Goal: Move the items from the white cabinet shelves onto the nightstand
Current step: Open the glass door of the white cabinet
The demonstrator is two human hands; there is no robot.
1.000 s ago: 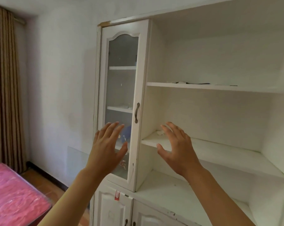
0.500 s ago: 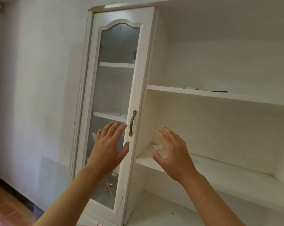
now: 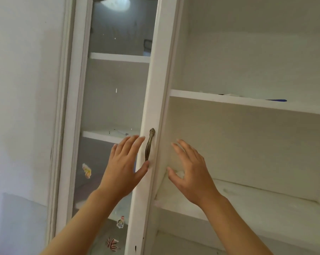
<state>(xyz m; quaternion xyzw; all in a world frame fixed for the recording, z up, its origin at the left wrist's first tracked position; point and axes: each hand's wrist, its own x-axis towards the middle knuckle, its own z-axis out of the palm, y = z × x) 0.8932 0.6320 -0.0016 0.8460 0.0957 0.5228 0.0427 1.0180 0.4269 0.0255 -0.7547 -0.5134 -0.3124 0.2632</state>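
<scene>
A person's two bare arms reach up toward a white wooden cabinet (image 3: 229, 52) set against a pale wall (image 3: 23, 89). Farthest to the left of both hands, small colourful stickers (image 3: 87, 170) dot the frosted glass pane of the cabinet's tall white-framed door (image 3: 155, 89), with inner shelves showing dimly behind the glass. The left hand (image 3: 123, 168) is raised with its back to the camera, fingers straight and slightly spread, holding nothing; its thumb tip touches the door frame just below the slim bronze metal door handle (image 3: 149, 144), which stands upright just to the right of the fingertips. Right of the door frame, the right hand (image 3: 190, 173) is lifted in front of the open compartment, fingers spread and relaxed, thumb apart, gripping nothing. A small white crumpled object (image 3: 179, 174), too blurred to identify, lies at the left end of the lower open white shelf (image 3: 265, 203), showing between that hand's thumb and forefinger; whether the hand touches it cannot be told. Above and well to the right of the right hand, thin flat items (image 3: 276, 100), one with a blue edge, lie on the upper open white shelf (image 3: 229, 103), well apart from both hands.
</scene>
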